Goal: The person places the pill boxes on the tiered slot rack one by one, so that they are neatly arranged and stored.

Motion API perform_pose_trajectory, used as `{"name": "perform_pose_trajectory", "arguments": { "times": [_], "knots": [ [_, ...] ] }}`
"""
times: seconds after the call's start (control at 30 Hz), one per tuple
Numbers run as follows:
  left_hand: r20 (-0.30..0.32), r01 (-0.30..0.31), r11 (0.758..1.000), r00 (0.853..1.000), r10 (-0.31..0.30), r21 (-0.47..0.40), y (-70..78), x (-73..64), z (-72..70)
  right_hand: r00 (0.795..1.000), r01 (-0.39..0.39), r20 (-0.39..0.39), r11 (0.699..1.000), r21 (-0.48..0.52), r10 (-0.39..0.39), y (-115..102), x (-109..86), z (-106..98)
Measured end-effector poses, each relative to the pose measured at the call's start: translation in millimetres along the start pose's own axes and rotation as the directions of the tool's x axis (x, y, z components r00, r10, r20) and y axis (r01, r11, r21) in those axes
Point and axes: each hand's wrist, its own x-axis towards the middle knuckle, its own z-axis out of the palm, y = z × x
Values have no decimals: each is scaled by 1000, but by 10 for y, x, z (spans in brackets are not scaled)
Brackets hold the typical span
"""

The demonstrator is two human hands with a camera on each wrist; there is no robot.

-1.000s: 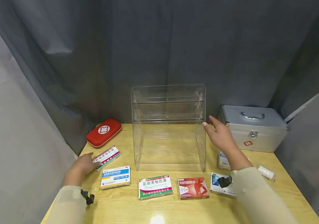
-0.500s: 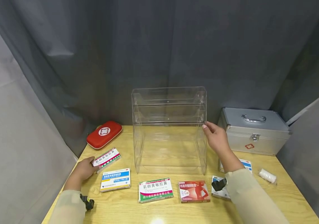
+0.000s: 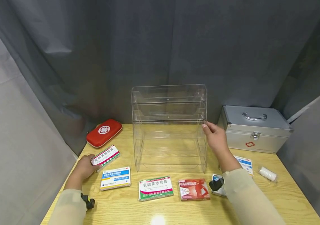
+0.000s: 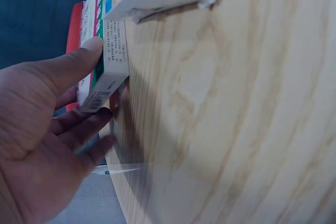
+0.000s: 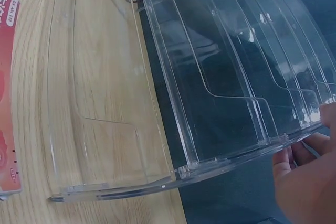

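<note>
My left hand (image 3: 84,167) pinches the near end of a white, magenta and green medicine box (image 3: 106,157) at the table's left. In the left wrist view the thumb (image 4: 86,51) lies on the box's green edge, with fingers around its barcode end. My right hand (image 3: 216,136) grips the right side edge of a clear acrylic tiered rack (image 3: 169,167), thumb in front. The right wrist view shows those fingers (image 5: 283,162) at the rack's side panel, its transparent tiers bare. A blue-and-white medicine box (image 3: 116,179) lies beside the left hand.
In the front row are a green-and-white box (image 3: 155,188), a red box (image 3: 194,189) and a box (image 3: 219,187) partly behind the right wrist. Another box (image 3: 245,165), a white roll (image 3: 268,173) and a silver case (image 3: 256,131) stand right. A red pouch (image 3: 104,133) lies back left.
My right hand has come in to the rack's side edge and gripped it, from spread fingers beside it. My left fingers have drawn in around the end of the medicine box.
</note>
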Motion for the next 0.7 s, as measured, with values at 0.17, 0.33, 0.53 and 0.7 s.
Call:
{"name": "perform_pose_trajectory", "arguments": {
  "times": [0.17, 0.33, 0.53, 0.7],
  "knots": [
    [-80, 25, 998, 996, -29, -49, 1, -32, 47, 1000, -2, -12, 1000, 7, 3, 7, -5, 19],
    [-152, 43, 982, 986, -71, -184, -8, -97, 93, 999, 4, -39, 1000, 25, -3, 5, -9, 50],
    [-215, 12, 955, 974, -78, -295, -71, -147, 104, 999, -4, -54, 999, 46, 7, -6, -23, 61],
    [-266, -11, 904, 957, -115, -428, -30, -184, 100, 998, -18, -56, 999, 45, 21, -13, -35, 61]
  ]
}}
